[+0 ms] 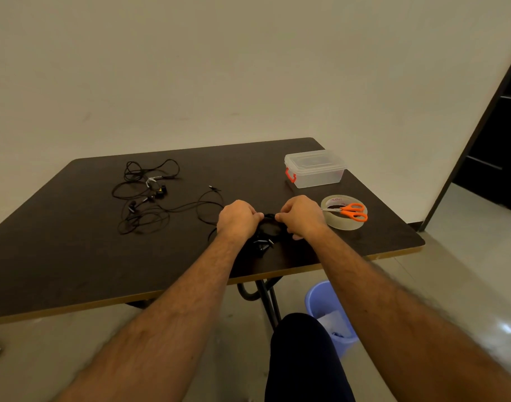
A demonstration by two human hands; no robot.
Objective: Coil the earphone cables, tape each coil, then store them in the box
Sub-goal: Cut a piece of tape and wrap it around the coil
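A small coil of black earphone cable (pixel 268 227) sits at the near middle of the table, a thin rubbery loop standing roughly round between the person's two hands. The left hand (pixel 237 217) pinches the top of the loop from the nine o'clock side, and the right hand (pixel 302 216) pinches it from three o'clock, fingers curled tight on both. Below the loop, toward six o'clock, a cluster of dark earbuds and a metal-tipped plug (pixel 263 244) hangs or lies bunched; which, I cannot tell. From behind the left hand a loose tail of cable (pixel 207 203) wanders off toward eleven o'clock, ending in a small plug lying flat.

Further out at ten o'clock lies a tangle of more earphones (pixel 145 195), thin black loops sprawled with no clear direction, with a bit of white and yellow among them.

At three o'clock, just beside the right hand, a wide roll of clear tape (pixel 345 223) lies flat, and orange-handled scissors (pixel 350 211) rest across its top, blades pointing at the hand. At one o'clock stands the clear plastic box (pixel 316 172), rectangular, lid on, with a red clasp on its end.

The table (pixel 74 256) is dark, matte, with a pale wooden edge. Under it, a lilac plastic bin (pixel 324 303) stands on the glossy floor.
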